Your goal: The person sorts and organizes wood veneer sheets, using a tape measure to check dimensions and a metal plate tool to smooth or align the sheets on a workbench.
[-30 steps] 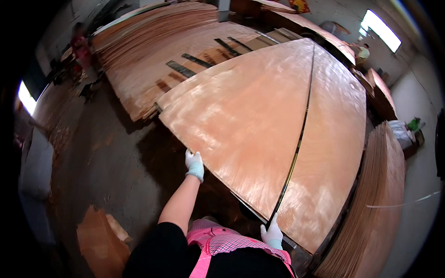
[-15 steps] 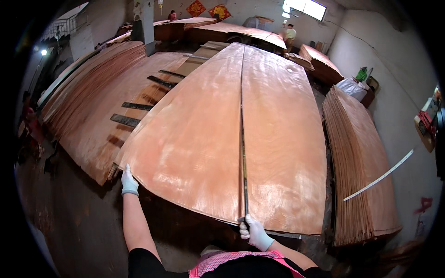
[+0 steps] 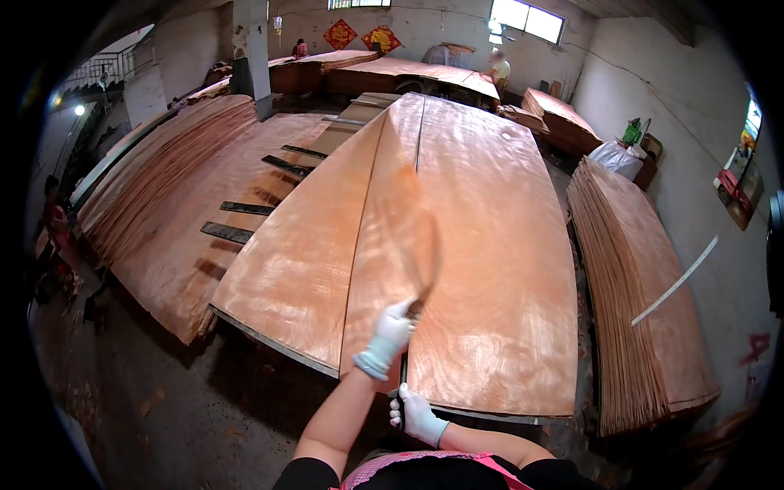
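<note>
A large stack topped with reddish-tan wood veneer [image 3: 498, 269] fills the middle. My left hand [image 3: 389, 333], in a white glove, is closed on the near edge of a loose veneer sheet [image 3: 384, 245], which is lifted and curling, blurred by motion. Beneath it, more veneer [image 3: 286, 269] shows on the left part of the stack. Low at the front edge, my gloved right hand [image 3: 420, 416] grips the near end of a long thin dark rod [image 3: 404, 369]. The raised sheet hides much of the rod's length.
Black bars [image 3: 227, 233] jut from the stack's left side over a lower veneer pile [image 3: 163, 245]. Another tall veneer stack [image 3: 633, 294] stands at right, a white strip [image 3: 676, 282] crossing it. A person [image 3: 500, 69] is near the far tables; a pillar [image 3: 251, 57] rises at back left.
My left hand has moved from the stack's left corner to the middle, drawing the sheet's edge rightward over the rod. My right hand keeps the rod and has shifted slightly left and nearer.
</note>
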### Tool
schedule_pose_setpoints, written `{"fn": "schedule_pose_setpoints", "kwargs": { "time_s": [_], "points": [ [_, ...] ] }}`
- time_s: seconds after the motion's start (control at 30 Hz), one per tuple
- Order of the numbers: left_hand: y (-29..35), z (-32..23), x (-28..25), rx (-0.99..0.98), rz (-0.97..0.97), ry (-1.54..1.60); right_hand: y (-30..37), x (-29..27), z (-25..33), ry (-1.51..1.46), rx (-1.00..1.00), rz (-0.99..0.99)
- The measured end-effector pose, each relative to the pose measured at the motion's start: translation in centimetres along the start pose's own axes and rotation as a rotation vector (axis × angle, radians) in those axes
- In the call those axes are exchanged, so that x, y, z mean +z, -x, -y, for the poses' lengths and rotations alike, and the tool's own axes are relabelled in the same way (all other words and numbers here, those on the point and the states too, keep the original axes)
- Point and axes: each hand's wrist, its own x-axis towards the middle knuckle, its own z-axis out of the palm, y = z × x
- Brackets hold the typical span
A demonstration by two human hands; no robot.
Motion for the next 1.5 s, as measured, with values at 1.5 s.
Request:
{"fn": "schedule_pose_setpoints", "kwargs": {
  "time_s": [1.5],
  "points": [
    [24.7,5.2,-4.5,-1.044,-0.106,0.141,-3.6,-10.9,8.4,1.302,-0.867,-0.65]
  ]
}}
